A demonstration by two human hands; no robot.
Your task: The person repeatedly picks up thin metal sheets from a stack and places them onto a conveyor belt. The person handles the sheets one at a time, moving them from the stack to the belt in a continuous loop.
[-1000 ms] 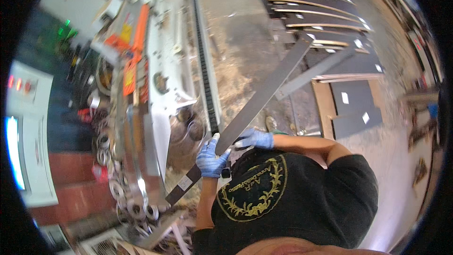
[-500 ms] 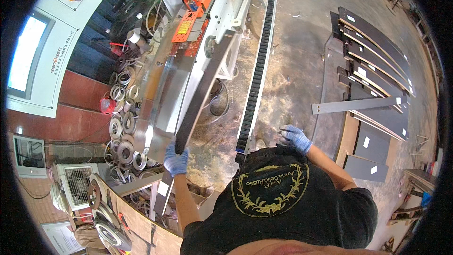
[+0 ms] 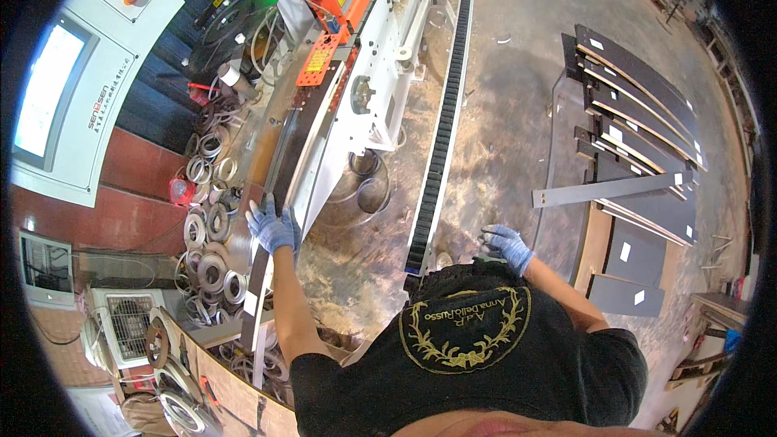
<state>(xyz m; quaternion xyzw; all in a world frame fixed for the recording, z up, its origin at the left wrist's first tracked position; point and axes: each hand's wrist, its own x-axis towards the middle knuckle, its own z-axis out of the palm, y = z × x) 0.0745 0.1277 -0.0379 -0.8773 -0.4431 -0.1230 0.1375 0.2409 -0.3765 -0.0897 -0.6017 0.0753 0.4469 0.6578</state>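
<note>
Blue disposable gloves worn on left hand (image 3: 273,227) and right hand (image 3: 508,246). Forearms left bare. Black short-sleeved T-shirt (image 3: 486,372) worn, marked on chest with gold laurel-wreath emblem (image 3: 465,330) encircling gold lettering. Glove cuffs ended at wrists.

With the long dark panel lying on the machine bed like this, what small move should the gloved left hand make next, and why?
Probably a steady push of the long dark panel forward along the white machine. The blue-gloved left hand lies flat on the panel's near part, its far end already reaches the orange guard, and the blue-gloved right hand hangs free and open, away from it.
</note>
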